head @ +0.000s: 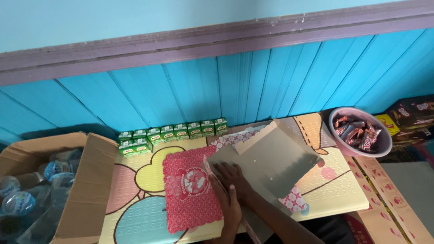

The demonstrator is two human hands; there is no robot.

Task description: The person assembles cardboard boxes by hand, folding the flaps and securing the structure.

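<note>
- The grey cardboard box (266, 158) sits in the middle of the pastel play mat (135, 190), half opened up, one flap tipped toward the blue plank wall (253, 86). Looks propped that way because a hand is inside it, keeping the walls apart.
- One hand (233, 174) is pressed flat into the box's open side, fingers spread and stretched out, not gripping anything, just bearing on the inner panel.
- The other hand (229, 208) lies along the box's near left edge, fingers fairly straight, resting against the cardboard rather than clamped on it. Honestly can't tell which hand is left and which is right, since the arms overlap low in the frame.
- A flat red patterned box (190, 194) lies just left of the grey one, touching it, printed side up.
- Small green drink cartons (172, 133) are lined up against the wall, upright, out of the way.
- A pink bowl (382, 147) of wrapped chocolate bars sits at the right, off the mat's corner.
- An open cardboard carton (86, 190) with water bottles (18, 203) stands on the left, its flap leaning over the mat.
</note>
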